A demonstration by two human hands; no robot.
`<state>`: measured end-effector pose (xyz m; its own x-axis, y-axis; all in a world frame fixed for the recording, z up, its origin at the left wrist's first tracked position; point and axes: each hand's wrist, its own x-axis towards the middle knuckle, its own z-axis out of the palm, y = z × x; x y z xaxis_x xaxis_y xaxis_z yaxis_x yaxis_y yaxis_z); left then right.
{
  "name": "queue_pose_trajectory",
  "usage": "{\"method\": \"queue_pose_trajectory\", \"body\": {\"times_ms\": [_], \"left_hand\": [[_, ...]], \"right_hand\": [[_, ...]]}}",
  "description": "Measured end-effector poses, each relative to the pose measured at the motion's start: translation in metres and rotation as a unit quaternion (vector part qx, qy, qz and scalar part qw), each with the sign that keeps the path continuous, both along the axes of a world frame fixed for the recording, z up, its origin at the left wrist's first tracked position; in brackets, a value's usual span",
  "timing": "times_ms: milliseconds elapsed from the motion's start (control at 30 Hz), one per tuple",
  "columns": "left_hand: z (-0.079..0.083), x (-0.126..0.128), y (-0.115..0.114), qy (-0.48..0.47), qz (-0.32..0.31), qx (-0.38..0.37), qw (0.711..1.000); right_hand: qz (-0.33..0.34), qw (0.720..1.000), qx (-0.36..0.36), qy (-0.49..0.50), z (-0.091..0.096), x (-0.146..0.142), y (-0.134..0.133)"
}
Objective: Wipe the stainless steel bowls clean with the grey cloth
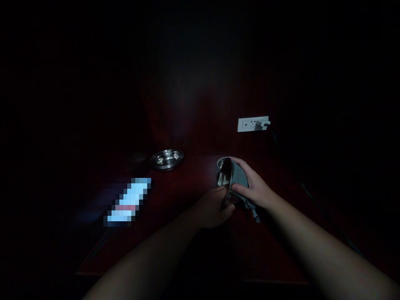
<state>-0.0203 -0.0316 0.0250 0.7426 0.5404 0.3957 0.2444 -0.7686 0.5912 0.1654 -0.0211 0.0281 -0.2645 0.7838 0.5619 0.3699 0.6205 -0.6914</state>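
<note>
Seen in near darkness from above: the left hand (215,210) closed on the lower rim of a steel bowl (225,177), thumb and fingers curled tight around the edge. Opposite it, the right hand (254,185) cupped over the bowl's outer side, pressing a grey cloth (242,177) against the metal. Loose tail of the cloth hanging below that hand, toward the tabletop.

Bowl tipped up on its side between the two hands, hollow facing left, rim catching what little light there is. Held just right of the middle of a dark reddish wooden table (187,196). Hard to tell in the gloom whether its bottom edge touches the wood. Both forearms bare, reaching in from the lower edge of the view and meeting at the bowl.

Farther left and a little beyond the hands, a second steel bowl (167,159) resting upright on the table, well apart from the one in hand. Nearer the left edge, a bright pale-blue object (128,203) lying flat on the wood, blurred beyond recognition.

Behind the table, on the dim wall, a white wall socket (248,124) with a white plug (263,123) seated at its right end. From there, a dark cable (308,189) trailing down past the table's right side. Everything else lost in shadow.
</note>
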Motion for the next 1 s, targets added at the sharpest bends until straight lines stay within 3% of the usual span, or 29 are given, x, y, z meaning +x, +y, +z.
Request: {"method": "queue_pose_trajectory", "body": {"times_ms": [133,533,1000], "left_hand": [[0.001,0.001,-0.002,-0.013,0.009,-0.01,1.0],[-0.001,0.0,-0.001,-0.02,-0.002,-0.008,1.0],[0.004,-0.002,-0.004,-0.037,-0.032,0.006,0.999]], "right_hand": [[0.019,0.998,-0.004,0.055,-0.002,-0.003,0.0],[-0.051,0.992,-0.037,0.106,-0.003,-0.012,0.003],[-0.079,0.962,-0.139,0.223,-0.011,-0.011,0.009]]}}
